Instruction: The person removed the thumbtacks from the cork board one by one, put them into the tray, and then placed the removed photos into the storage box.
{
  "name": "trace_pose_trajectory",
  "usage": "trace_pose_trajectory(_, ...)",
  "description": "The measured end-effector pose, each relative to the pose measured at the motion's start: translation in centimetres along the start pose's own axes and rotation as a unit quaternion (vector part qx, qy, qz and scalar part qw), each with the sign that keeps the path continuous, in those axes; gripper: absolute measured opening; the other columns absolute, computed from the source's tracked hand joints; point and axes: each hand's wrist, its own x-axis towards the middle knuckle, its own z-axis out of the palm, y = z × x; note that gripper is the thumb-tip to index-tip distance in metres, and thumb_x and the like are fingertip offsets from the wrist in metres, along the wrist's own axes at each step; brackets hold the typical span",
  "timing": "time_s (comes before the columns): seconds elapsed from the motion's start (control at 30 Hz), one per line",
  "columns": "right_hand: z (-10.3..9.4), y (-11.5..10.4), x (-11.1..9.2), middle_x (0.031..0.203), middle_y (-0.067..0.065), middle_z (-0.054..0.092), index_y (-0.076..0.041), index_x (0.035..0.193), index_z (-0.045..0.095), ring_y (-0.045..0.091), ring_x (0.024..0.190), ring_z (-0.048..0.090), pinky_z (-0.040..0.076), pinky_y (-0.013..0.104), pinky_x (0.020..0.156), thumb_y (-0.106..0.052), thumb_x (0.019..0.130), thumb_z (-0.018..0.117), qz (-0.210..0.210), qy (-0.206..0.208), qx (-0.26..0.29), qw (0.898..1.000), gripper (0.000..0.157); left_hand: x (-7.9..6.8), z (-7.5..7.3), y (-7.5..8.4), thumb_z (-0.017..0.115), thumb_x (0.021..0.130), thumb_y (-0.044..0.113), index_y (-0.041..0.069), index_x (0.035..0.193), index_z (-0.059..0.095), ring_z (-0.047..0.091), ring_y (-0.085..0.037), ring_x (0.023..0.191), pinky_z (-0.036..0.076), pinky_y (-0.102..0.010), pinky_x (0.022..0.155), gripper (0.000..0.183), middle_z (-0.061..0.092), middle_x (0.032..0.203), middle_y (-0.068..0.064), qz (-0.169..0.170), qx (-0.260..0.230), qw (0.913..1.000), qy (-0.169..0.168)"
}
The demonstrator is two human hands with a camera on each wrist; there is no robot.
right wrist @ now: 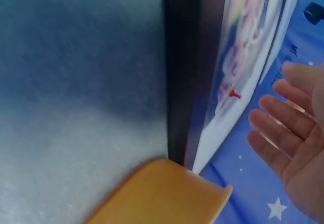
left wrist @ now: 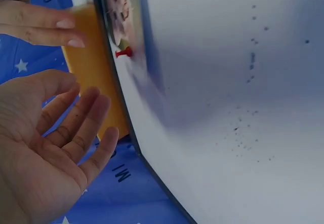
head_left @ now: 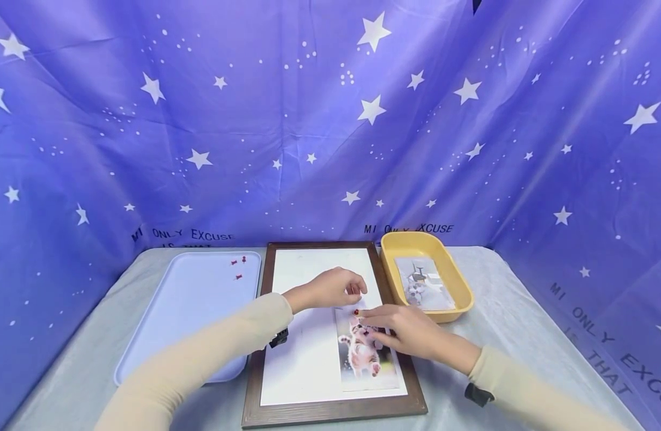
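Observation:
A photo print (head_left: 358, 377) of a pink spotted animal, like a piglet, lies on the right side of a white board (head_left: 300, 365) with a dark wooden frame. One red push pin (left wrist: 124, 52) stands in the photo near its upper edge. Just above that edge, my left hand (head_left: 335, 288) hovers with loosely bent fingers and an empty palm. My right hand (head_left: 405, 329) reaches over the photo from the right, fingers extended close beside the pin and overlapping the print in the head view. Both wrist views show the pin apart from the fingers.
Left of the board lies a pale blue tray (head_left: 192, 317) with red push pins (head_left: 238, 276) at its far right corner. A yellow basket (head_left: 463, 287) at the board's right holds more prints (head_left: 424, 293). A star-patterned blue curtain (head_left: 319, 120) hangs behind the table.

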Motion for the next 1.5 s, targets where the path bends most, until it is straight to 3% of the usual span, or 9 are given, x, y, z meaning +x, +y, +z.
trace_pose_trajectory(0.17, 0.9, -0.2, -0.6, 0.121, 0.004, 0.075, -0.014, 0.116, 0.077, 0.021, 0.11, 0.072, 0.062, 0.036, 0.087, -0.03, 0.094, 0.073, -0.02, -0.028, 0.009, 0.999, 0.028, -0.3, 0.6, 0.1, 0.072, 0.091, 0.011, 0.01, 0.109, 0.074, 0.068, -0.015, 0.095, 0.054, -0.026, 0.086, 0.019, 0.075, 0.099, -0.002, -0.009, 0.029, 0.9994, -0.018)
trace_pose_trajectory(0.47, 1.6, -0.7, -0.6, 0.126, -0.002, 0.073, -0.02, 0.119, 0.077, 0.016, 0.115, 0.07, 0.062, 0.034, 0.084, -0.038, 0.095, 0.071, -0.013, -0.082, 0.005, 0.997, 0.031, -0.7, 1.1, -0.3, 0.077, 0.086, 0.006, 0.008, 0.103, 0.076, 0.069, -0.018, 0.095, 0.055, -0.025, 0.088, 0.017, 0.076, 0.099, -0.004, 0.0, 0.038, 0.9988, -0.03)
trace_pose_trajectory(0.8, 1.4, -0.7, -0.2, 0.125, -0.002, 0.074, -0.02, 0.118, 0.078, 0.018, 0.114, 0.071, 0.062, 0.035, 0.084, -0.037, 0.092, 0.073, -0.015, -0.101, -0.016, 0.995, 0.031, -0.6, 1.5, -0.1, 0.079, 0.085, 0.006, 0.01, 0.101, 0.078, 0.069, -0.015, 0.094, 0.055, -0.026, 0.088, 0.016, 0.077, 0.099, -0.002, -0.012, 0.047, 0.9982, -0.035)
trace_pose_trajectory(1.13, 1.0, -0.4, 0.4, 0.119, -0.002, 0.076, -0.02, 0.109, 0.081, 0.014, 0.109, 0.073, 0.062, 0.031, 0.081, -0.033, 0.09, 0.076, -0.033, -0.111, -0.034, 0.993, 0.023, 0.1, 1.8, 0.1, 0.081, 0.081, 0.003, 0.012, 0.095, 0.079, 0.065, -0.006, 0.082, 0.052, -0.017, 0.079, 0.016, 0.077, 0.091, 0.002, -0.037, 0.044, 0.9976, -0.038)
trace_pose_trajectory(1.5, 0.8, -0.3, 0.4, 0.119, 0.0, 0.076, -0.02, 0.109, 0.081, 0.015, 0.108, 0.073, 0.062, 0.031, 0.079, -0.028, 0.089, 0.078, -0.036, -0.117, -0.031, 0.992, 0.022, 0.8, 2.3, 0.2, 0.08, 0.082, 0.001, 0.009, 0.089, 0.078, 0.061, -0.004, 0.071, 0.049, -0.015, 0.068, 0.011, 0.074, 0.08, 0.001, -0.025, 0.04, 0.9977, -0.049)
